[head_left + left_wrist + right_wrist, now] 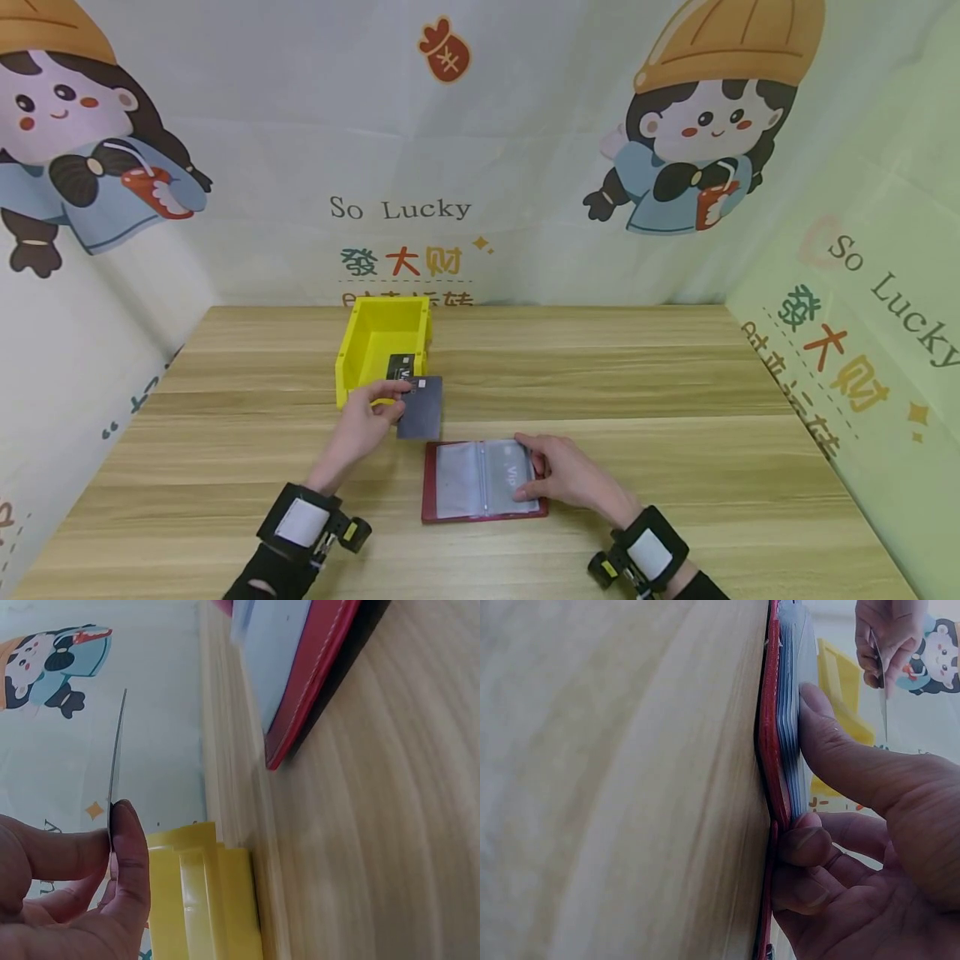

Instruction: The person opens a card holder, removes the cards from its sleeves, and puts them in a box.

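A dark grey card (pixel 420 408) is pinched between the thumb and fingers of my left hand (pixel 370 417). In the head view it overlaps the near right corner of the yellow bin (pixel 344 367), and the left wrist view shows the card (pixel 118 750) edge-on. A black card (pixel 401 364) with light lettering shows at the bin's open front. The red card holder (pixel 430 483) lies open on the table, its clear sleeves (pixel 459 482) showing. My right hand (pixel 558 471) grips its right side, thumb (pixel 829 735) on the stacked sleeves and fingers at their edge.
The wood-grain table (pixel 675 400) meets a printed backdrop (pixel 525 150) at the back and sides. Each wrist wears a black strap with a small camera, the left camera (pixel 351 533) close to the card holder's near left side.
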{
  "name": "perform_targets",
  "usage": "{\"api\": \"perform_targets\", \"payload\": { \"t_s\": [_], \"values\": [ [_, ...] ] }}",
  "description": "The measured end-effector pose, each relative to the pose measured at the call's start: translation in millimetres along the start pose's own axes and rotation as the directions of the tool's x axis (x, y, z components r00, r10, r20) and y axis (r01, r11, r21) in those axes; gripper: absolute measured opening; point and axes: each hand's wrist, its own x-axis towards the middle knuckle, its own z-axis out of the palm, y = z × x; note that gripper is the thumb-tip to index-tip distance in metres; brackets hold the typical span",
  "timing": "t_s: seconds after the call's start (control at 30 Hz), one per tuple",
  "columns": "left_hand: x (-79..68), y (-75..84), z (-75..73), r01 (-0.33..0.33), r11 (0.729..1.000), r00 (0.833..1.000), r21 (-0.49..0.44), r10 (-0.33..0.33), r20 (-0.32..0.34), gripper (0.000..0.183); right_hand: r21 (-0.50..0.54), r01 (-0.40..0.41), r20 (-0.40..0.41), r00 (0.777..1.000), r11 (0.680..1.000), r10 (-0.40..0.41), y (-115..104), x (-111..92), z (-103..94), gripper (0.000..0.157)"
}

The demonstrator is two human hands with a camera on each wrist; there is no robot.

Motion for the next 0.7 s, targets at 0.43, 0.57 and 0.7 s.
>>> {"api": "perform_targets", "payload": {
  "t_s": [0.43, 0.57, 0.7],
  "values": [
    [19.1, 6.1, -20.3, -0.005, 0.999, 0.998, -0.032, 0.004, -0.056, 0.033, 0.001, -0.007, 0.002, 1.0, 1.0, 0.007, 1.9, 0.0, 0.1, 0.076],
    [26.8, 7.6, -22.4, 0.021, 1.0, 0.997, -0.013, -0.022, -0.072, 0.035, 0.002, -0.013, 0.005, 1.0, 1.0, 0.013, 2.3, 0.0, 0.1, 0.076],
    [33.8, 7.7, -21.8, 0.052, 0.999, 0.994, 0.001, -0.052, -0.1, 0.036, -0.001, -0.015, 0.006, 1.0, 1.0, 0.015, 2.7, 0.0, -0.1, 0.076]
  ]
}}
